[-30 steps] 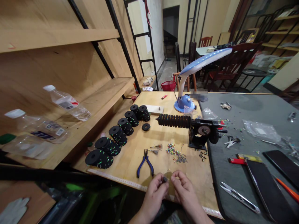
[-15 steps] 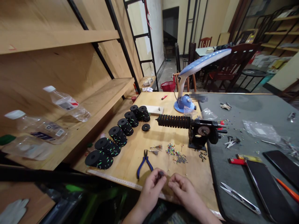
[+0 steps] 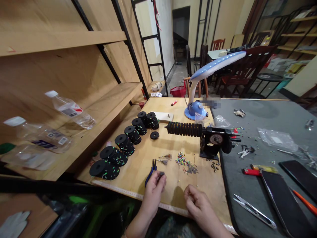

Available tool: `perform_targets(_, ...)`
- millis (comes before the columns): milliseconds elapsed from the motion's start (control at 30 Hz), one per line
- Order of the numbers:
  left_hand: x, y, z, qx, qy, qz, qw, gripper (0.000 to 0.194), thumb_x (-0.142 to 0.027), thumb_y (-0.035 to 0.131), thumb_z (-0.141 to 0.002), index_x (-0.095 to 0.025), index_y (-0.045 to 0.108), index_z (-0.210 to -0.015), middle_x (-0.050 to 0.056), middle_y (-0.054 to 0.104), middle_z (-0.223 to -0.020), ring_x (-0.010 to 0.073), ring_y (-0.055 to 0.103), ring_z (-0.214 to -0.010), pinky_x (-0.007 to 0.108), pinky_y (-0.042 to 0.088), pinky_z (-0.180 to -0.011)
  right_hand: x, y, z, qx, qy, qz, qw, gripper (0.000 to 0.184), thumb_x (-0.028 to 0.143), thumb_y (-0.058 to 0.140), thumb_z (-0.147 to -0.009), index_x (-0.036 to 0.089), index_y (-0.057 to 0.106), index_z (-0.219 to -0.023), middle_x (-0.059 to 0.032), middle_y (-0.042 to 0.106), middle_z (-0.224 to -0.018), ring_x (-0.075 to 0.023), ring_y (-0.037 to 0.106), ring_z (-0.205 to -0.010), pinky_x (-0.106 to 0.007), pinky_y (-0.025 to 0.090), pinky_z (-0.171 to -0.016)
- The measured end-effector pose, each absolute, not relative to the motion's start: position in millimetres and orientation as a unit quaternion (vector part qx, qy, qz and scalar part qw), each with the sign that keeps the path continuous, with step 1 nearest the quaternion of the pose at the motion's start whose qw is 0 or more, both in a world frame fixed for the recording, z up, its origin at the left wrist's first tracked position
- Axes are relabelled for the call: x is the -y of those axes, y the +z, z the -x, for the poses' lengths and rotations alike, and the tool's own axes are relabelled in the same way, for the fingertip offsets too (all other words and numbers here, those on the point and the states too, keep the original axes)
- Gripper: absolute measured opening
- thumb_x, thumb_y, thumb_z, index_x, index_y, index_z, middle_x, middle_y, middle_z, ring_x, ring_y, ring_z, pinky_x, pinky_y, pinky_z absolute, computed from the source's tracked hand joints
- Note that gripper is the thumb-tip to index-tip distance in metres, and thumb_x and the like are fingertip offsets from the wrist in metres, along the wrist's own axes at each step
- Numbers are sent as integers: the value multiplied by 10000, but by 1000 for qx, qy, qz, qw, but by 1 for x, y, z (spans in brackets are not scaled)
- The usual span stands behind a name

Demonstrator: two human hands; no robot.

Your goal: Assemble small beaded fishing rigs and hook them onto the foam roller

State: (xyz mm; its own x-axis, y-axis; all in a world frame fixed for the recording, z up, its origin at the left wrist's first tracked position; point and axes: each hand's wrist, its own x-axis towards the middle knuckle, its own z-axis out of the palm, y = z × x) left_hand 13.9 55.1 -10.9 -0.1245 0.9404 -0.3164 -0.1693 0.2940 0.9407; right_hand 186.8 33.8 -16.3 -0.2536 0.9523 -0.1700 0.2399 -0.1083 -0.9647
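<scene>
My left hand point(image 3: 154, 189) is closed near the table's front edge, pinching a small dark grey piece point(image 3: 161, 173) whose kind I cannot make out. Beside its fingers lie blue-handled pliers point(image 3: 149, 176), partly covered by the hand. My right hand point(image 3: 197, 201) hovers to the right, fingers curled together; whatever they hold, if anything, is hidden. Beyond the hands are a heap of coloured beads point(image 3: 182, 158), small grey metal pieces point(image 3: 192, 169) and two little wire bundles point(image 3: 163, 162). A black winding device point(image 3: 213, 142) carries a ribbed black roll point(image 3: 184, 129).
Stacks of black foam discs point(image 3: 105, 169) with green flecks line the left side. A blue lamp point(image 3: 195, 110) stands at the back. On the grey mat at right lie thread snips point(image 3: 255, 211), phones point(image 3: 282, 201) and a red lighter point(image 3: 251, 171). Bottles point(image 3: 71, 110) rest on the left shelf.
My left hand has moved left and slightly up toward the pliers with the dark piece. My right hand has shifted slightly right, so the gap between the hands is wider.
</scene>
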Motion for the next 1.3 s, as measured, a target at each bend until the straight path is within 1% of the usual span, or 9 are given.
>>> perform_targets(133,-50,-12,-9,-546,453,-343,616,374,-475,721,-717,-157,545,-807,-71,425,-609,72,344,-549,188,256,-510,-35,-23,-188,539,563,521,349,250,440,488,-822,209,477,-727,109,284,-495,-97,272,-449,-232,207,-452)
perform_targets(300,-35,-19,-21,-517,437,-293,675,332,-401,745,-700,-154,538,-778,-72,446,-613,65,346,-545,193,243,-503,-33,-34,-181,483,594,530,364,381,569,573,-761,193,521,-727,115,269,-468,-84,236,-422,-224,164,-427)
perform_targets(400,-31,-18,-26,-506,438,-269,692,337,-388,764,-672,-156,533,-750,-75,449,-594,63,353,-538,194,241,-501,-31,-35,-177,454,595,536,389,440,622,605,-722,189,523,-717,107,301,-469,-79,250,-431,-214,178,-432)
perform_targets(567,-31,-16,-30,-490,447,-223,714,343,-339,781,-637,-169,487,-685,-88,409,-551,53,325,-508,190,216,-485,-27,-36,-174,423,590,546,418,492,681,601,-704,196,521,-718,108,302,-455,-74,237,-402,-208,152,-390)
perform_targets(733,-30,-16,-32,-480,450,-189,729,347,-285,784,-621,-179,458,-675,-82,421,-565,54,357,-523,185,243,-500,-24,-39,-171,439,590,529,424,491,674,582,-741,194,502,-676,103,307,-470,-66,248,-409,-194,163,-385)
perform_targets(900,-26,-14,-30,-486,427,-239,724,327,-389,739,-708,-178,495,-755,-56,488,-629,69,413,-578,189,261,-523,-26,-39,-167,405,626,519,418,537,731,586,-695,206,473,-679,116,315,-441,-53,223,-367,-185,145,-350)
perform_targets(1000,-25,-14,-29,-492,421,-262,715,337,-452,690,-752,-192,480,-795,-56,505,-633,77,433,-588,193,255,-524,-28,-40,-166,382,636,519,424,553,740,618,-656,208,468,-672,120,316,-430,-49,223,-362,-177,152,-347)
perform_targets(1200,-26,-14,-30,-492,405,-280,718,381,-507,664,-754,-197,443,-771,-69,490,-608,66,392,-542,199,202,-497,-27,-32,-166,375,651,504,427,547,726,634,-662,200,485,-678,94,405,-450,-48,270,-375,-170,179,-351)
perform_targets(1300,-26,-13,-31,-496,388,-278,725,387,-500,673,-740,-196,435,-753,-66,494,-606,63,393,-529,203,186,-488,-28,-30,-165,373,649,508,426,560,738,638,-645,198,493,-670,100,397,-439,-43,266,-356,-172,182,-340)
